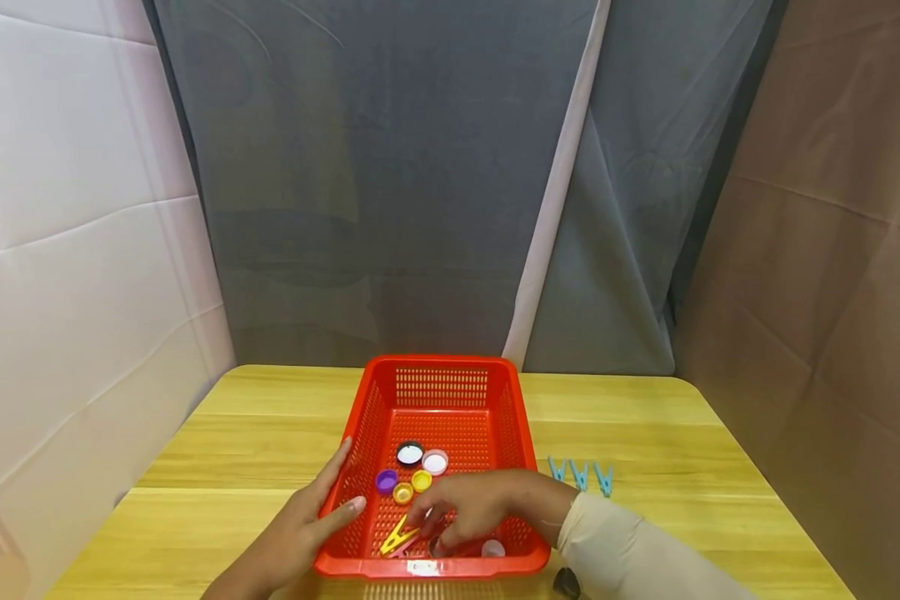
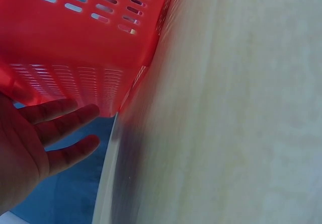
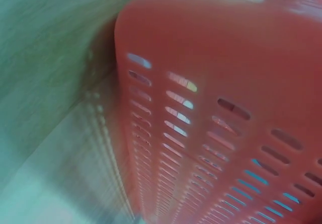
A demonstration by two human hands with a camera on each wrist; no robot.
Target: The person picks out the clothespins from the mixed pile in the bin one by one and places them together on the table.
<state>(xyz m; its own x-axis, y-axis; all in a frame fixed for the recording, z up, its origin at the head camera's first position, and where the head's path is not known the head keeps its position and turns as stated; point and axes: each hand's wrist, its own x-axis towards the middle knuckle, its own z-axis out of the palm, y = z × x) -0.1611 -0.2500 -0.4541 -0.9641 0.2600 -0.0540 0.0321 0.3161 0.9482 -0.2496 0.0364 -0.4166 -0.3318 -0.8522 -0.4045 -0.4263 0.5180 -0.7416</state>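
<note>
A red plastic basket (image 1: 453, 361) stands on the table. My left hand (image 1: 296, 521) rests at its near left side, thumb over the rim and index finger along the outside. The other fingers stretch out straight by the basket wall (image 2: 65, 53) in the left wrist view. My right hand (image 1: 468, 508) reaches down inside the basket, fingers bent, close to a yellow clothespin (image 1: 395, 537) and a pink clothespin (image 1: 403, 548). By its thumb lies a dark-rimmed round piece, partly covered; I cannot tell whether the fingers hold it. A pale round cap (image 1: 492, 548) lies beside the hand.
Farther back in the basket lie a black-rimmed white cap (image 1: 409, 453), a pink-rimmed white cap (image 1: 435, 462), a purple cap (image 1: 386, 481) and two yellow caps (image 1: 422, 481). Three light blue clothespins (image 1: 580, 476) lie in a row on the wooden table (image 1: 675, 467) to the right.
</note>
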